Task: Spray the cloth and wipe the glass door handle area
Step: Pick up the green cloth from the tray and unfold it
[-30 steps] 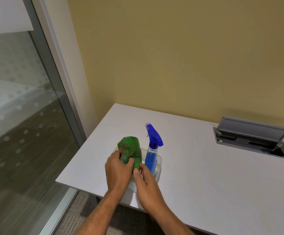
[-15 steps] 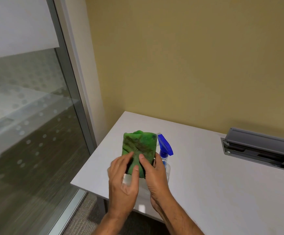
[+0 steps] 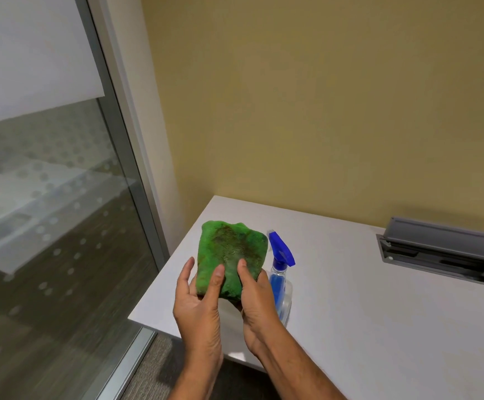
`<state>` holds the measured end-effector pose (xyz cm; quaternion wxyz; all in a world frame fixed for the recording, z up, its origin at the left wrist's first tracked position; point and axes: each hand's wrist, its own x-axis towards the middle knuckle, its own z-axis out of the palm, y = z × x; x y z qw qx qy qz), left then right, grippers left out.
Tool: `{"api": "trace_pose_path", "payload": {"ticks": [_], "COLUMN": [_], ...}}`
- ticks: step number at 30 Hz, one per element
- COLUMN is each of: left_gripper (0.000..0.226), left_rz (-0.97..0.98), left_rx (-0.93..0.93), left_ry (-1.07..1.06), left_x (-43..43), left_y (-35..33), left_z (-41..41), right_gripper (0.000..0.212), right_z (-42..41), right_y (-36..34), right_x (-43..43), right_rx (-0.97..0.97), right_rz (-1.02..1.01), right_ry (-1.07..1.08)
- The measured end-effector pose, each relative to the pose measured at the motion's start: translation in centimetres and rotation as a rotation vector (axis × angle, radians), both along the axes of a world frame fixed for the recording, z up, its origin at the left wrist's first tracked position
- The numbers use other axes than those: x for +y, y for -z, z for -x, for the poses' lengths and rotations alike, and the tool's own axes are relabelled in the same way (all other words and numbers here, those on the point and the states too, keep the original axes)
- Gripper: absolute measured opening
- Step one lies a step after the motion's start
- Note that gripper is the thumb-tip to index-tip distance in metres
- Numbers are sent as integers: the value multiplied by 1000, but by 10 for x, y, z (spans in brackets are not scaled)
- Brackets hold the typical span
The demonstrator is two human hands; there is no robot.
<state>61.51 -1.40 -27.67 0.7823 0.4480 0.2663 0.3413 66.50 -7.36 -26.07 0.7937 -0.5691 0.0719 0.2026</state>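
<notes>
On your far left is the glass wall [image 3: 47, 212] with its grey frame [image 3: 125, 157]. You can't see a door handle here. Next comes your left hand [image 3: 199, 306]. It holds the left edge of the green cloth [image 3: 230, 259], thumb on top and fingers spread behind. Your right hand [image 3: 256, 293] pinches the right side of the cloth, thumb on the front. The cloth is up in the air above the corner of the white table [image 3: 379, 298]. Just to the right, behind your right hand, the blue spray bottle [image 3: 281, 269] stands in a clear tub [image 3: 287, 301] on the table.

You seem to be getting the cloth ready to spray. Next, you likely need one hand free to grab the bottle, with the other keeping the cloth flat.

A second ago the cloth was low by the tub and bunched up. Now it is lifted and opened out.
</notes>
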Motion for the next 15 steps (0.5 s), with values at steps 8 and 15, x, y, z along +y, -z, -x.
{"api": "trace_pose_path", "payload": {"ticks": [8,15], "left_gripper": [39,38], "left_rz": [434,360], "left_rx": [31,-67], "left_ry": [149,185], "left_x": [20,28], "left_y": [12,6], "left_z": [-17,-36], "right_gripper": [51,54], "right_z": [8,-7], "right_y": [8,26], "right_x": [-15,-53], "right_rx": [-52,-306], "right_rz": [239,584], "right_ry": [-249,485]}}
